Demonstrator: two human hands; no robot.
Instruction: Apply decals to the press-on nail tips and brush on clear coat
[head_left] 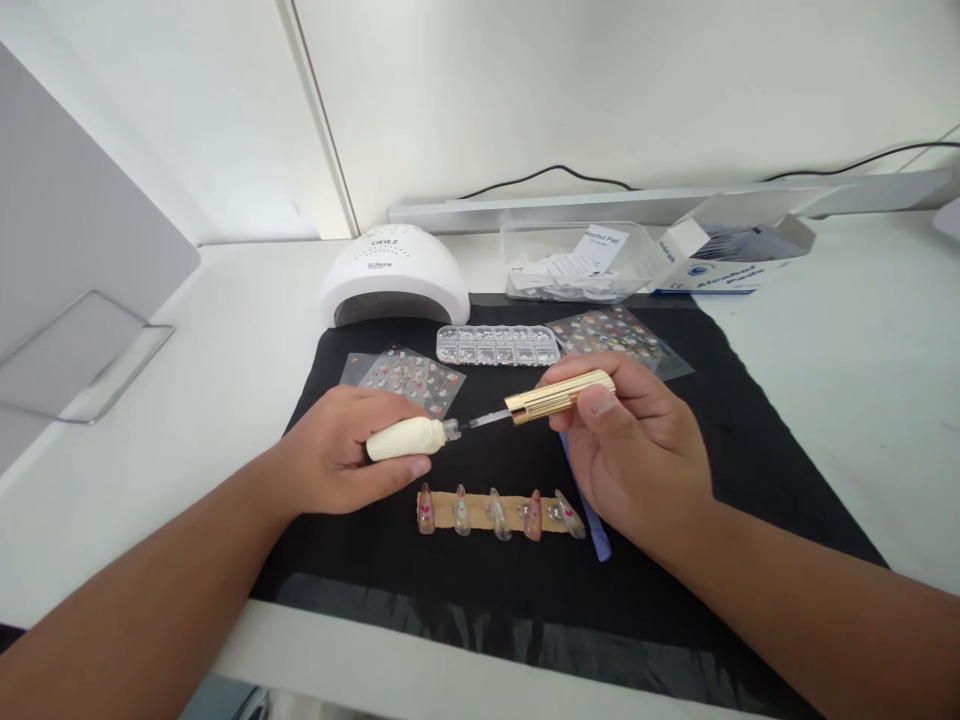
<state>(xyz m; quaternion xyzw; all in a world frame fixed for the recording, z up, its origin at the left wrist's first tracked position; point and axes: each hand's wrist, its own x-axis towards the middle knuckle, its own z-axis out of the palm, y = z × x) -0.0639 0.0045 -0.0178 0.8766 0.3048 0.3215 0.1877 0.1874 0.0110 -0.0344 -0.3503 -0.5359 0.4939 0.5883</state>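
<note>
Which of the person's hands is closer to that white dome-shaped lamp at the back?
Left. The left hand sits just in front of the lamp, a little to its left; the right hand is farther off to the lamp's right.

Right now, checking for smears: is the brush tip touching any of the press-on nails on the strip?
Apart. The head view shows the brush held between cream bottle and gold cap, with black mat visible above the nails.
</note>
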